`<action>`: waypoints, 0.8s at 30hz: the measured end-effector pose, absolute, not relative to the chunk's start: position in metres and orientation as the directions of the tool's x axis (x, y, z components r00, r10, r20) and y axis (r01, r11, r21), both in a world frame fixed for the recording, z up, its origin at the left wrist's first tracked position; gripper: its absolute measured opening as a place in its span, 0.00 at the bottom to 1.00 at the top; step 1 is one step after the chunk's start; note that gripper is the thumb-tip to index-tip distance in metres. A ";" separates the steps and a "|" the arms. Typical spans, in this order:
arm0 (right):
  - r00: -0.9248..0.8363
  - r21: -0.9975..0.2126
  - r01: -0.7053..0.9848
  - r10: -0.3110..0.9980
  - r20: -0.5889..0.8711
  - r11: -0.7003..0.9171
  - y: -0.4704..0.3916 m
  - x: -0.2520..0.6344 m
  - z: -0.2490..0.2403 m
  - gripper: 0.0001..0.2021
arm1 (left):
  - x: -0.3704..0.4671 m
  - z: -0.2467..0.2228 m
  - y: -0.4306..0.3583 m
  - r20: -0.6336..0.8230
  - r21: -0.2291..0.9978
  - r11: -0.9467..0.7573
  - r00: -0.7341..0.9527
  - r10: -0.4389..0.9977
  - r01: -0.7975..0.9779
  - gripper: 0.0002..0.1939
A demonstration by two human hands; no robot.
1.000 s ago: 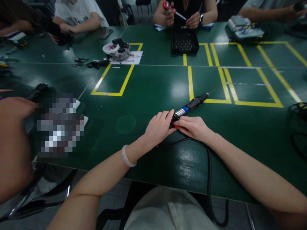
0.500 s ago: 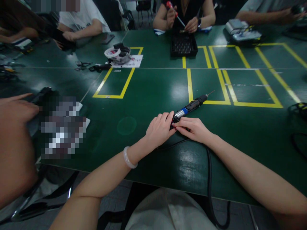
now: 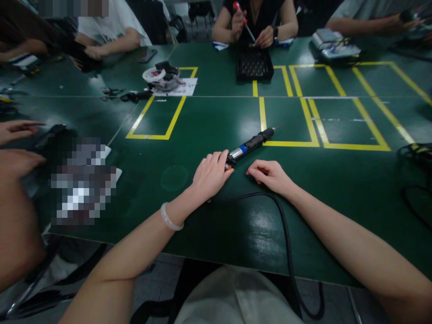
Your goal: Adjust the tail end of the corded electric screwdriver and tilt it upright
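Observation:
An electric screwdriver (image 3: 250,145), black with a silver and blue band, lies at a slant on the green table, its thin bit pointing away to the right. My left hand (image 3: 212,175) is wrapped over its rear end, where a bit of orange shows by the fingers. Apart from the tool, to its right, my right hand (image 3: 268,174) hovers or rests with curled fingers; nothing shows in them. A black cable (image 3: 285,220) runs from near my left hand across the table and over the front edge.
Yellow tape outlines (image 3: 290,144) mark the table. Across from me a person's hand (image 3: 239,24) holds a red-handled screwdriver over a black tray (image 3: 254,74). A clear tub (image 3: 165,78) stands on paper at the left. More cables (image 3: 416,157) lie at right; a co-worker's hand (image 3: 20,130) is at left.
My right hand has come away from the screwdriver's rear end, leaving a gap. My left hand and the screwdriver have shifted a little to the left in view.

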State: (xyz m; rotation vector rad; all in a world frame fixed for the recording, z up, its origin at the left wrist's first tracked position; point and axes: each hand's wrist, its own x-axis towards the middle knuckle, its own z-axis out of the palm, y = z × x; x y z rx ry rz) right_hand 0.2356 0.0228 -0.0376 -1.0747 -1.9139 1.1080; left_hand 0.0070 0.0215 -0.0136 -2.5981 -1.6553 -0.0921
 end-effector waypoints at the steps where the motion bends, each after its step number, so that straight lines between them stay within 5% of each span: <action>1: -0.440 -0.898 0.322 0.887 0.140 0.301 0.023 0.235 -0.038 0.13 | 0.000 -0.014 0.026 0.088 -0.026 -0.401 0.402 0.912 0.916 0.31; 14: -0.478 -0.869 0.350 0.864 0.156 0.351 0.022 0.235 -0.035 0.12 | -0.124 -0.018 0.114 0.131 -0.080 0.148 -0.136 0.982 0.986 0.31; 24: -0.481 -0.861 0.356 0.861 0.164 0.363 0.023 0.234 -0.035 0.12 | -0.196 -0.029 0.146 0.244 -0.052 0.303 -0.282 0.928 0.952 0.31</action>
